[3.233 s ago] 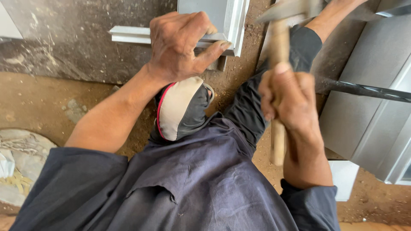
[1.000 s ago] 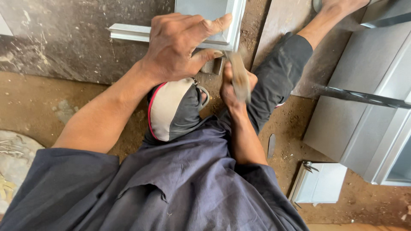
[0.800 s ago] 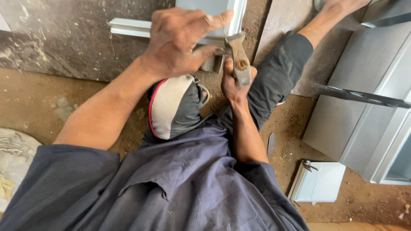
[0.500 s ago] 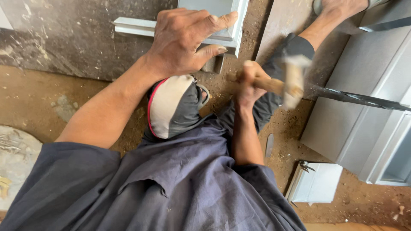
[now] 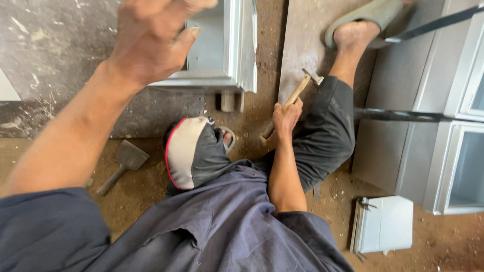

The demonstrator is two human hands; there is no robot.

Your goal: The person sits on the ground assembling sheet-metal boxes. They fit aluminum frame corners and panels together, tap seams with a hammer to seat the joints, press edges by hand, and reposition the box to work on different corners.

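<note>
My left hand is high in the view and close to the camera, fingers curled over the edge of a grey aluminium frame that lies on a stone slab. My right hand grips the wooden handle of a small hammer. The hammer's metal head points up and to the right, off the frame, over a grey board. My bent knee, under grey cloth with a red trim, sits between the two hands. My other leg stretches to a sandalled foot.
A flat-bladed scraper lies on the dirt floor at the left. A small block sits under the frame's corner. Grey metal window frames and a dark bar stand at the right, with a white folded sheet-metal piece below them.
The hammer struck at the frame's corner, swung out to the right, and is now held still beside my thigh. My left hand has come nearer the camera, and the scraper has come into view.
</note>
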